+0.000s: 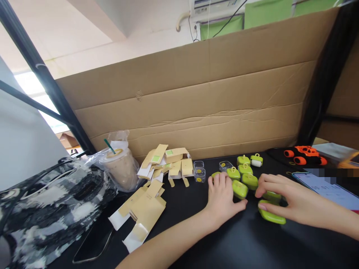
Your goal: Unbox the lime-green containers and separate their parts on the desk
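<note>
Several small lime-green plastic cases [245, 175] are clustered on the black table [246, 246]. My left hand [223, 198] rests flat on the table, its thumb touching one green case [240, 189]. My right hand [291, 200] lies over two more cases, fingers curled on a green case [271, 216] nearest me. One case at the back has a white part [256, 160]. Two small clear boxes with yellow dots [199, 171] stand left of the cluster.
Flat and folded tan cardboard cartons [165, 162] are piled left of centre, more [146, 215] lying nearer me. An iced drink in a plastic bag [122, 168], a black-and-white bag [47, 209], an orange toy car [305, 154] and a phone [328, 188] surround them. A cardboard wall [202, 101] closes the back.
</note>
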Tool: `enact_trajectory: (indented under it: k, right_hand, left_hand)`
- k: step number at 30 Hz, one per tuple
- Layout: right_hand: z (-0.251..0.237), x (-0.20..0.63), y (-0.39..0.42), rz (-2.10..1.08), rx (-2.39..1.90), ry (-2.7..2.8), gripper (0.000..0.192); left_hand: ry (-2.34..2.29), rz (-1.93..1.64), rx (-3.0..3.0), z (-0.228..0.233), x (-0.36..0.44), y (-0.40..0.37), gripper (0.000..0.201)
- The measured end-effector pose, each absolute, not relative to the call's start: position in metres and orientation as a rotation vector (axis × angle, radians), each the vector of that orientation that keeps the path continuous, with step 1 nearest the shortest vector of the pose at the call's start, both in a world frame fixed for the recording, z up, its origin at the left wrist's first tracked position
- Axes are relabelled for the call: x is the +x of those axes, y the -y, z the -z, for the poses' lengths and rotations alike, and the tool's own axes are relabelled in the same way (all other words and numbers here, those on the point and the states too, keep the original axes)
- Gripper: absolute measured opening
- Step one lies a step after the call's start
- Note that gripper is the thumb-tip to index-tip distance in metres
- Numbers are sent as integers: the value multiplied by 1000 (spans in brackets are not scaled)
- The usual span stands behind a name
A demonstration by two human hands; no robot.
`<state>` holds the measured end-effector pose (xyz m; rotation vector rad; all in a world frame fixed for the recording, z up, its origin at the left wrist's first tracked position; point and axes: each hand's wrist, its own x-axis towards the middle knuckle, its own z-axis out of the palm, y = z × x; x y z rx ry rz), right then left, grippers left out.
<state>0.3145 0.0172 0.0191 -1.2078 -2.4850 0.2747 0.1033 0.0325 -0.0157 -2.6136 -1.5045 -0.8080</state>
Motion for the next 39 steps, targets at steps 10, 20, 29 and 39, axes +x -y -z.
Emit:
enact_trajectory:
  k: [10,20,29,39]
  right_hand:
    - [-25,239,-33,-507,-1004,2462,23]
    - [-33,216,-59,-819,-739,2460,20]
    - [-36,218,-57,-995,-561,2307,21]
    - [-8,207,-46,-1123,-717,2189,22]
  left_hand:
    - [2142,1061,-2782,12,61,3,71]
    - [1956,1361,-3084,15,26,-1,53]
    - [1576,2287,-3277,18,24,-5,63]
    - [2070,1366,-2958,20,24,4,50]
